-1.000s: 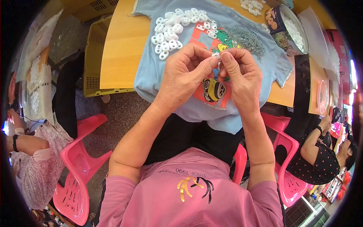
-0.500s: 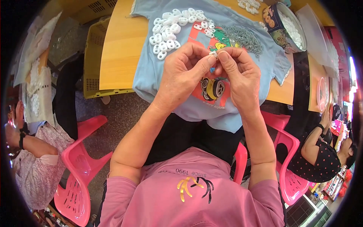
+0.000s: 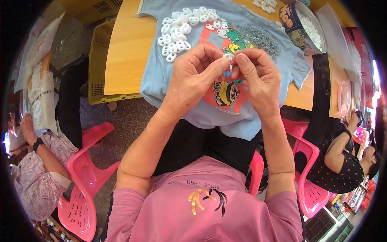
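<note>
Over the light blue shirt (image 3: 155, 82) spread on the table, my left hand (image 3: 193, 76) pinches a small white plastic piece (image 3: 227, 57) between thumb and forefinger. A short bit of metal shows just under that piece. My right hand (image 3: 260, 72) is closed beside it, thumb against forefinger; what it grips is hidden. Beyond my left hand lies a pile of white two-holed plastic pieces (image 3: 177, 32). Several such pieces with metal bits (image 3: 219, 29) lie nearer the middle, next to a heap of thin grey metal chains (image 3: 262, 39).
A round tin (image 3: 300, 34) full of white pieces lies tilted at the table's (image 3: 129, 52) right. A yellow crate (image 3: 98, 60) stands left of the table. Pink chairs (image 3: 86, 177) flank me, and a person (image 3: 40, 173) sits left, another (image 3: 342, 165) right.
My right hand has shifted slightly right, and more of the white piece and the metal bit shows between my fingers. The left person's arm has moved.
</note>
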`<action>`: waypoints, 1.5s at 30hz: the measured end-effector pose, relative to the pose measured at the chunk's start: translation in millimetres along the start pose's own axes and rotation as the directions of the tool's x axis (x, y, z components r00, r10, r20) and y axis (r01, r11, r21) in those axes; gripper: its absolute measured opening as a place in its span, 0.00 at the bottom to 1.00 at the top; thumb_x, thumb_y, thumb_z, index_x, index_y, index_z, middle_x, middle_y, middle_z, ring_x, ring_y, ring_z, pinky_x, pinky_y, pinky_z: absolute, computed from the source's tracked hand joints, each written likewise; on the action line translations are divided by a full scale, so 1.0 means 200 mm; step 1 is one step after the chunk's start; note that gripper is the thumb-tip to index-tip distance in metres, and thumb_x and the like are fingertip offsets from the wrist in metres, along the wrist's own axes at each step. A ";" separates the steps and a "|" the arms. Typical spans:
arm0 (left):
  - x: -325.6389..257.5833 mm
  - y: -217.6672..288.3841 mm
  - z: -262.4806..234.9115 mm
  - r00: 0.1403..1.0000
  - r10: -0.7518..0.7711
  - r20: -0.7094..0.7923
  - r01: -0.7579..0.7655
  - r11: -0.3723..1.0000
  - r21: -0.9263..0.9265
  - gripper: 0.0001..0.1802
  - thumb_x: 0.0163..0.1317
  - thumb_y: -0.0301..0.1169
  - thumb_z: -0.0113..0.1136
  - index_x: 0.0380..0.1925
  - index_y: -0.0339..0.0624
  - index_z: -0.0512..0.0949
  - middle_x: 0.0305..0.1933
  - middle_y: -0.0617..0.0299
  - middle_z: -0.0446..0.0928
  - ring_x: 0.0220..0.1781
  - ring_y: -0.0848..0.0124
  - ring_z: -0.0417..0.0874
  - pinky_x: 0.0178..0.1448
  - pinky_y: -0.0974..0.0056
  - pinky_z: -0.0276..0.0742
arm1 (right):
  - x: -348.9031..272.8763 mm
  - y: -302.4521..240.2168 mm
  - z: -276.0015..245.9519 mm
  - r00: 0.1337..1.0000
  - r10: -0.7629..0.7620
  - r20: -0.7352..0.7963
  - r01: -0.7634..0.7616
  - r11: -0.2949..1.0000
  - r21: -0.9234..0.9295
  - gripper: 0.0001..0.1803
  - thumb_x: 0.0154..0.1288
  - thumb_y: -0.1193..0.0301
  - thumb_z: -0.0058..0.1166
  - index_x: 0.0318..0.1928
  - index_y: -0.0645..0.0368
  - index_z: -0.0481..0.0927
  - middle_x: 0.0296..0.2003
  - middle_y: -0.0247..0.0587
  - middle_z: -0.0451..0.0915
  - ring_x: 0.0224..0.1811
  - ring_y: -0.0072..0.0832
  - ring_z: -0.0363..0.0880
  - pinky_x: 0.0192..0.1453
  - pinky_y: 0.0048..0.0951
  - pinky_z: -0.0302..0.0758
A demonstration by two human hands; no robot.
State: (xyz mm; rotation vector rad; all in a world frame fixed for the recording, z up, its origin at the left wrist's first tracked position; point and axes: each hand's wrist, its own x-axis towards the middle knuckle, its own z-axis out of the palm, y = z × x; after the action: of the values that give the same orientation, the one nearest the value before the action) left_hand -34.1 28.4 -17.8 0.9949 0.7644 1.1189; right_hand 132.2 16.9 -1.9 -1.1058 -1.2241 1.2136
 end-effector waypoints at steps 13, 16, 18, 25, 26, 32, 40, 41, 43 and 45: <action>0.01 0.00 0.01 1.000 0.012 0.003 -0.012 0.999 -0.044 0.07 0.66 0.27 0.61 0.38 0.34 0.76 0.35 0.64 0.80 0.37 0.81 0.80 0.41 0.73 0.79 | -0.01 -0.01 0.02 0.999 -0.036 0.009 0.037 0.995 -0.092 0.09 0.72 0.71 0.54 0.44 0.66 0.76 0.33 0.35 0.80 0.30 0.17 0.78 0.35 0.20 0.78; 0.00 -0.01 0.01 1.000 0.008 0.002 -0.008 0.999 -0.038 0.07 0.66 0.27 0.62 0.38 0.34 0.76 0.34 0.65 0.80 0.35 0.82 0.79 0.39 0.74 0.77 | 0.00 -0.01 0.01 0.996 -0.090 0.024 0.093 0.965 -0.246 0.08 0.73 0.71 0.53 0.43 0.65 0.76 0.34 0.35 0.79 0.30 0.17 0.77 0.35 0.18 0.75; 0.01 -0.01 0.01 1.000 0.002 0.000 -0.002 0.999 -0.033 0.07 0.66 0.27 0.62 0.37 0.34 0.76 0.34 0.65 0.79 0.34 0.82 0.79 0.38 0.75 0.76 | 0.01 -0.01 0.00 0.991 -0.134 0.029 0.136 0.938 -0.318 0.08 0.73 0.72 0.52 0.43 0.65 0.76 0.33 0.34 0.79 0.29 0.17 0.76 0.35 0.18 0.75; 0.00 0.00 0.00 1.000 -0.013 0.014 0.013 1.000 -0.001 0.08 0.65 0.28 0.63 0.37 0.34 0.77 0.32 0.64 0.79 0.31 0.81 0.78 0.35 0.74 0.75 | 0.05 0.00 -0.04 0.894 -0.380 0.240 0.446 0.694 -0.565 0.04 0.68 0.77 0.54 0.38 0.65 0.74 0.30 0.40 0.75 0.29 0.30 0.76 0.32 0.28 0.73; 0.00 0.00 -0.01 1.000 -0.010 0.025 0.010 1.000 -0.003 0.07 0.65 0.27 0.63 0.36 0.34 0.77 0.32 0.64 0.80 0.31 0.81 0.78 0.35 0.74 0.75 | 0.05 0.00 -0.03 0.874 -0.417 0.248 0.481 0.677 -0.557 0.04 0.64 0.79 0.57 0.37 0.65 0.74 0.29 0.44 0.75 0.30 0.40 0.76 0.33 0.36 0.73; 0.00 -0.01 -0.02 0.998 -0.013 0.057 0.012 1.000 0.017 0.08 0.65 0.29 0.64 0.38 0.37 0.78 0.33 0.65 0.80 0.31 0.80 0.78 0.37 0.75 0.74 | 0.06 -0.01 -0.03 0.837 -0.443 0.320 0.545 0.639 -0.542 0.01 0.67 0.81 0.54 0.37 0.65 0.75 0.29 0.39 0.75 0.27 0.24 0.76 0.32 0.25 0.72; 0.02 0.00 0.00 1.000 -0.014 0.010 0.014 1.000 -0.002 0.08 0.65 0.29 0.63 0.35 0.34 0.77 0.32 0.64 0.80 0.30 0.81 0.78 0.34 0.75 0.75 | 0.07 0.00 -0.02 0.866 -0.428 0.259 0.494 0.650 -0.577 0.02 0.67 0.80 0.54 0.36 0.65 0.76 0.28 0.39 0.76 0.27 0.25 0.76 0.32 0.26 0.72; 0.02 0.00 0.00 1.000 -0.021 0.003 0.021 1.000 -0.015 0.08 0.65 0.29 0.63 0.35 0.35 0.77 0.32 0.65 0.80 0.30 0.81 0.78 0.34 0.75 0.75 | 0.07 0.00 -0.03 0.881 -0.401 0.253 0.469 0.660 -0.587 0.02 0.68 0.79 0.54 0.36 0.65 0.76 0.28 0.39 0.76 0.27 0.25 0.76 0.32 0.26 0.72; 0.02 0.01 0.00 0.999 -0.031 0.021 0.030 1.000 0.007 0.08 0.65 0.29 0.63 0.35 0.35 0.77 0.31 0.65 0.79 0.30 0.81 0.78 0.34 0.75 0.75 | 0.06 -0.05 -0.06 0.885 -0.372 0.280 0.464 0.654 -0.597 0.03 0.68 0.78 0.55 0.36 0.65 0.76 0.28 0.40 0.76 0.28 0.26 0.77 0.32 0.26 0.72; 0.01 0.02 -0.01 0.999 -0.041 0.034 0.040 0.999 0.029 0.08 0.66 0.30 0.63 0.35 0.35 0.77 0.31 0.65 0.79 0.30 0.81 0.78 0.34 0.75 0.75 | 0.07 -0.09 -0.08 0.887 -0.342 0.310 0.462 0.650 -0.604 0.04 0.69 0.76 0.55 0.37 0.64 0.76 0.29 0.40 0.76 0.28 0.27 0.77 0.31 0.27 0.72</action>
State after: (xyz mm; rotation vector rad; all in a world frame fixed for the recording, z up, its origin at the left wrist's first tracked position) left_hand -36.0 32.0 -14.8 1.0160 0.7709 1.0561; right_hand 147.9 30.1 15.5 -1.1393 -2.0144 0.5120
